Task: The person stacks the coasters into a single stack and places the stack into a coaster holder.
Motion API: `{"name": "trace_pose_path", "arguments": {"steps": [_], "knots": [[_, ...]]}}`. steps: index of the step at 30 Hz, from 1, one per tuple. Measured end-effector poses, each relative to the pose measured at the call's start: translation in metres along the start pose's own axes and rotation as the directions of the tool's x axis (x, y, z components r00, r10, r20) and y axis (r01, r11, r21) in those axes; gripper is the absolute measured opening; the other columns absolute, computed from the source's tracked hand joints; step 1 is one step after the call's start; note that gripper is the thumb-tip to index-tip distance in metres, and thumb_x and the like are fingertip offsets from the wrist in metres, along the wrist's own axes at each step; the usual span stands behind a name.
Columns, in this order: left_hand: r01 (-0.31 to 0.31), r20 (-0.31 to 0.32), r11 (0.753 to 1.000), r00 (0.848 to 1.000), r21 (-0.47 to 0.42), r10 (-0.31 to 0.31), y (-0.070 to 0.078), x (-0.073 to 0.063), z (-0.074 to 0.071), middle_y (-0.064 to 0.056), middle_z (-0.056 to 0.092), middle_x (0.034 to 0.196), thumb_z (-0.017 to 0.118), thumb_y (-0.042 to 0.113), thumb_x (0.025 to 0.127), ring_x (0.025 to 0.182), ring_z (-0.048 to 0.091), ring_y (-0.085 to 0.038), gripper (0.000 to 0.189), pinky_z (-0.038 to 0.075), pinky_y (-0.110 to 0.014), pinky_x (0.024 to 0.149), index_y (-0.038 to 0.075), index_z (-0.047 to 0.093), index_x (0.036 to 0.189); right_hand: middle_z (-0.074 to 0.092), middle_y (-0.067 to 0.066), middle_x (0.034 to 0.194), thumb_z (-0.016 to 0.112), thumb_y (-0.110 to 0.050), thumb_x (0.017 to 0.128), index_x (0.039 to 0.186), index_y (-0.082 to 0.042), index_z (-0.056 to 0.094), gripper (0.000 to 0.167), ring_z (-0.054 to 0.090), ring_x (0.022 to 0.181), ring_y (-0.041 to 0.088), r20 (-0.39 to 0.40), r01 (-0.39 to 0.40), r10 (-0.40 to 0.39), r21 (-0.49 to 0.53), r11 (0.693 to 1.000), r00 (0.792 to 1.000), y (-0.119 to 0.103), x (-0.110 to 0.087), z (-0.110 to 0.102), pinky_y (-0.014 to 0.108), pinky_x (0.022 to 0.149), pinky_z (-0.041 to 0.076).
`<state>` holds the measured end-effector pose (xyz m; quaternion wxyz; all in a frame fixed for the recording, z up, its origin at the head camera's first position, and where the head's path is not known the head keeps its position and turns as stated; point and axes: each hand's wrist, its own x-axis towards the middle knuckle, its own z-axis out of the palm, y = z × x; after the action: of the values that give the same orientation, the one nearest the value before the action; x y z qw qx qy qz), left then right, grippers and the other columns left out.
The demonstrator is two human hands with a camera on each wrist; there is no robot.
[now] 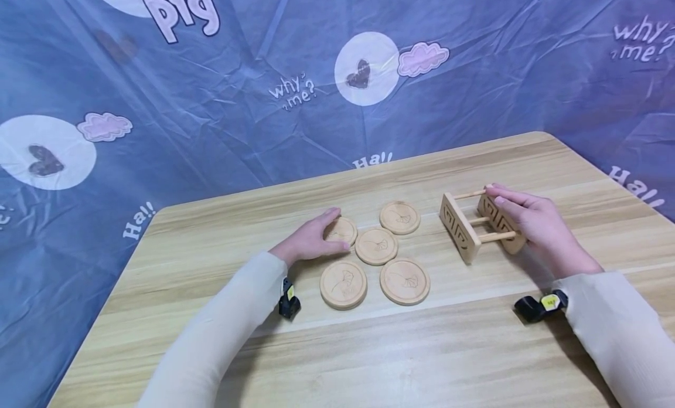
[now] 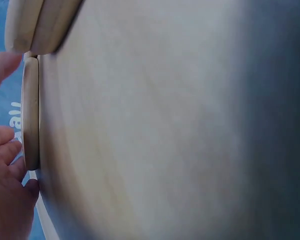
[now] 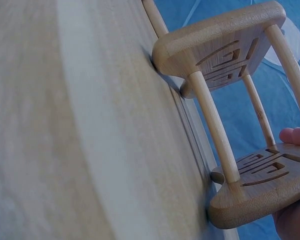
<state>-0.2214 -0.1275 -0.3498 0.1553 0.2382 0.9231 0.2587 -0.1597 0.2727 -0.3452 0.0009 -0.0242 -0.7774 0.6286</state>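
Note:
Several round wooden coasters with engraved leaf motifs lie on the table, among them a middle coaster (image 1: 377, 245) and a front-left coaster (image 1: 343, 285). My left hand (image 1: 314, 235) is at the back-left coaster (image 1: 341, 232), thumb on its near side and fingers at its far side. The left wrist view shows that coaster (image 2: 31, 115) flat on the table, with the thumb raised above it. My right hand (image 1: 543, 226) grips the right end panel of a wooden coaster holder (image 1: 459, 229), which has cut-out panels joined by dowels and stands on the table.
The wood-grain table (image 1: 369, 361) ends at the back against a blue printed cloth (image 1: 237, 103). A back-right coaster (image 1: 399, 217) and a front-right coaster (image 1: 405, 281) lie between the left hand and the holder.

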Motion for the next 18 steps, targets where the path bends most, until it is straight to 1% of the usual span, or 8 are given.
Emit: {"name": "trace_pose_path", "arguments": {"steps": [1,4,5,9,13,18], "knots": [[-0.003,0.002,1.000,1.000,-0.003,0.003,0.0006,0.0009,0.0003,-0.007,0.014,0.155,0.069,0.048,0.078,0.142,0.010,-0.021,0.094,0.012,-0.038,0.115,0.013,0.018,0.149,0.033,-0.012,0.146,0.052,-0.033,0.093,0.138,-0.017,0.042,0.049,0.023,0.137,0.006,-0.002,-0.002,0.002,-0.009,1.000,1.000,0.0000,0.0000,-0.0002,0.011,0.106,0.025],[-0.023,0.005,1.000,1.000,-0.007,0.023,0.0009,0.0039,0.0013,-0.005,0.015,0.155,0.071,0.046,0.077,0.142,0.011,-0.020,0.094,0.012,-0.037,0.115,0.014,0.019,0.149,0.032,-0.010,0.147,0.053,-0.032,0.093,0.138,-0.016,0.042,0.049,0.022,0.138,0.007,0.003,-0.006,0.006,0.028,1.000,1.000,0.0003,0.0001,-0.0009,0.012,0.106,0.025],[-0.031,0.004,0.999,1.000,-0.011,0.031,0.0006,0.0049,0.0016,-0.005,0.015,0.155,0.071,0.046,0.076,0.142,0.011,-0.020,0.095,0.012,-0.037,0.115,0.013,0.020,0.149,0.032,-0.010,0.147,0.053,-0.032,0.093,0.138,-0.016,0.042,0.049,0.023,0.138,0.007,0.003,-0.004,0.004,0.023,1.000,1.000,0.0006,0.0001,-0.0011,0.012,0.106,0.026],[-0.051,0.009,0.999,0.999,-0.018,0.051,-0.0012,0.0074,0.0024,-0.006,0.015,0.155,0.073,0.044,0.075,0.142,0.012,-0.021,0.095,0.012,-0.038,0.115,0.012,0.021,0.148,0.034,-0.011,0.146,0.055,-0.030,0.092,0.138,-0.016,0.043,0.049,0.023,0.138,0.008,0.015,-0.008,0.007,0.094,0.996,1.000,0.0020,0.0007,-0.0016,0.013,0.105,0.027],[-0.048,0.017,0.999,0.999,-0.020,0.049,-0.0008,0.0082,0.0028,-0.006,0.016,0.155,0.073,0.042,0.075,0.142,0.012,-0.022,0.093,0.013,-0.038,0.116,0.012,0.024,0.147,0.034,-0.011,0.146,0.055,-0.032,0.092,0.136,-0.019,0.045,0.047,0.023,0.138,0.009,0.005,-0.008,0.008,0.050,0.999,1.000,0.0013,0.0012,-0.0015,0.013,0.105,0.027],[-0.043,0.009,0.999,0.999,-0.015,0.043,0.0019,0.0086,0.0026,-0.009,0.024,0.152,0.074,0.040,0.075,0.140,0.020,-0.025,0.089,0.018,-0.039,0.115,0.009,0.029,0.145,0.033,-0.010,0.146,0.055,-0.032,0.092,0.136,-0.020,0.045,0.047,0.022,0.139,0.009,0.000,-0.011,0.011,0.033,0.999,1.000,0.0008,0.0008,-0.0010,0.013,0.106,0.026]]}}
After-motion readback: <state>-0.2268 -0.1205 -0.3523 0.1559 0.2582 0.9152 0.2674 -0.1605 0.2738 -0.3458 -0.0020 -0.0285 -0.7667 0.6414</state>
